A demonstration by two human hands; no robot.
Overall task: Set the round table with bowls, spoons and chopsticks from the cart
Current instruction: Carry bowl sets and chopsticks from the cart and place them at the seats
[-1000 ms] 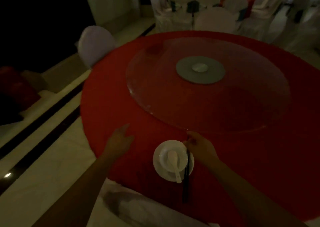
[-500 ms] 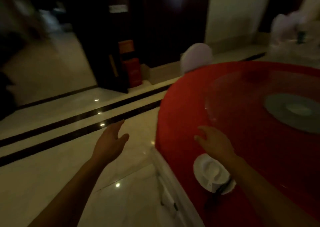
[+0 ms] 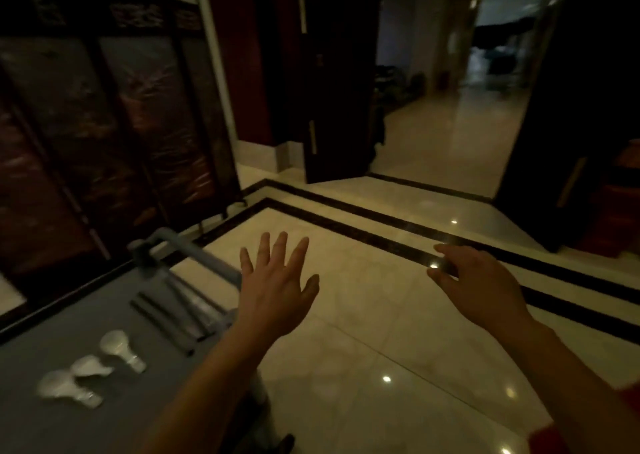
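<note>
The grey cart [image 3: 69,318] carries three blurred white spoons [image 3: 121,348] on its top; dark chopsticks [image 3: 162,325] lie beyond them, nearer the cart's handle [image 3: 152,245]; the left hand [image 3: 275,290] hovers at the cart's right edge, fingers spread, empty; the right hand [image 3: 478,283] hangs well right of the cart over the glossy floor [image 3: 363,367], fingers loosely bent, empty; a dark folding screen [image 3: 104,124] stands behind the cart.

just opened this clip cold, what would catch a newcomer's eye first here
Two empty bare hands reach out mid-frame over the glossy tiled floor: the left hand with fingers spread, the right hand relaxed. At lower left a grey cart carries three white spoons and several dark chopsticks.
</note>
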